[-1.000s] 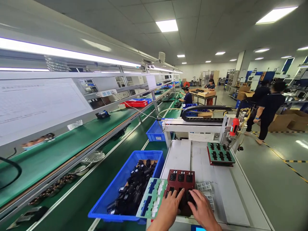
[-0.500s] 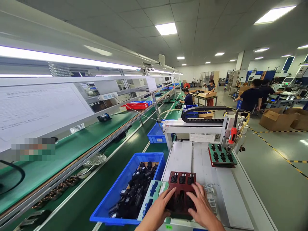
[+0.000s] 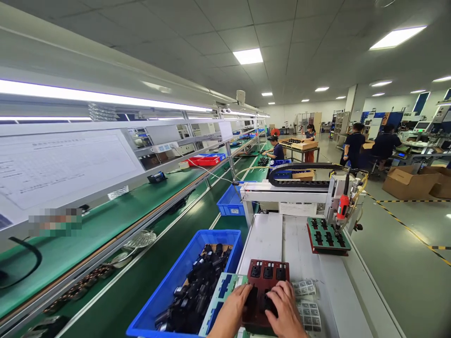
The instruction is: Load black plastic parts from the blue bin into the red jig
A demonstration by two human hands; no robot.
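A dark red fixture block (image 3: 260, 324) lies at the front end of the white machine bed, with black plastic parts (image 3: 268, 270) seated in its far row. My left hand (image 3: 230, 307) is at the block's left side, fingers closed against a black part (image 3: 251, 298) in the near row. Over the middle and right of that row my right hand (image 3: 286, 307) curls, its fingertips on another black part (image 3: 267, 300) that they mostly cover. Left of the block sits a light green fixture plate (image 3: 225, 281), partly behind my left hand.
A blue bin (image 3: 141, 324) full of black parts stands at the left. Clear plastic trays (image 3: 310, 317) lie right of the block. Farther back, a red screwdriver head (image 3: 342, 206) hangs over a green fixture (image 3: 327, 238). A conveyor (image 3: 158, 188) runs along the left; several people work beyond.
Both hands' fingers have drawn in from a spread pose onto the black parts in the near row. The view has tilted up slightly. A person at the far right has turned.
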